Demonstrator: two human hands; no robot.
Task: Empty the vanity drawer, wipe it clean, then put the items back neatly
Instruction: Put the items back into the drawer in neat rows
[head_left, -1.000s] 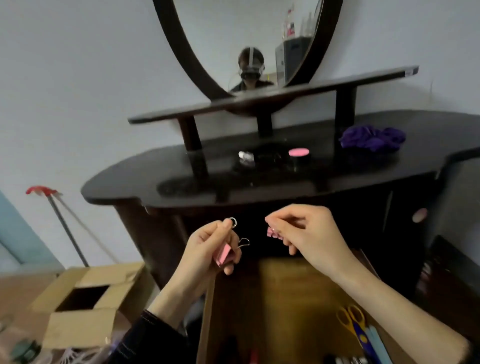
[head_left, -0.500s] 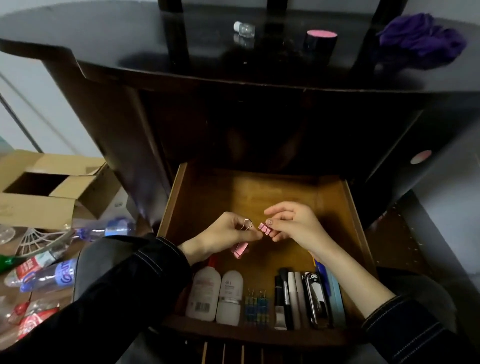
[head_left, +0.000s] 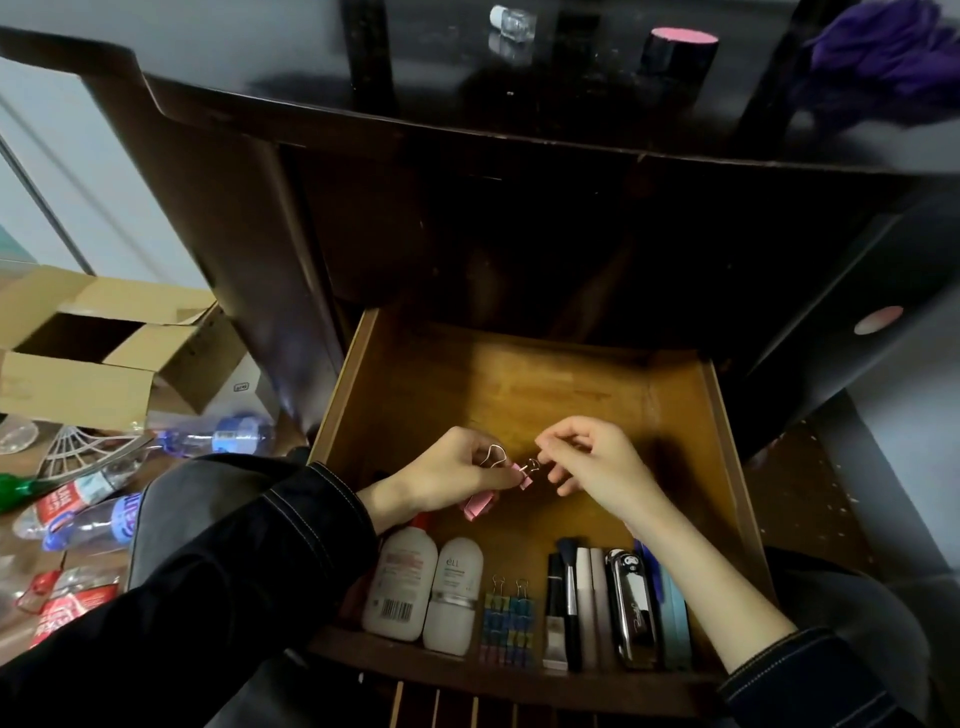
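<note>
The wooden vanity drawer (head_left: 722, 426) stands pulled out below me. Over its middle my left hand (head_left: 452, 473) pinches a pink binder clip (head_left: 479, 505) by its wire loops. My right hand (head_left: 597, 462) holds the wire handle of a second, smaller pink binder clip (head_left: 525, 475), and the two clips touch between my fingertips. Along the drawer's front lie two white bottles (head_left: 426, 592), a row of small coloured binder clips (head_left: 508, 618), a makeup brush (head_left: 569, 597), slim tubes (head_left: 595, 608) and a black-and-silver case (head_left: 635, 608).
On the dark vanity top (head_left: 260, 78) stand a small clear bottle (head_left: 511, 23), a pink-lidded jar (head_left: 680, 49) and a purple scrunchie (head_left: 893, 57). Left on the floor are an open cardboard box (head_left: 98, 353) and several plastic bottles (head_left: 88, 519). The drawer's back half shows bare wood.
My view dropped from the mirror to the open drawer. Both hands came down with the pink clips, from in front of the vanity edge to just above the drawer's middle.
</note>
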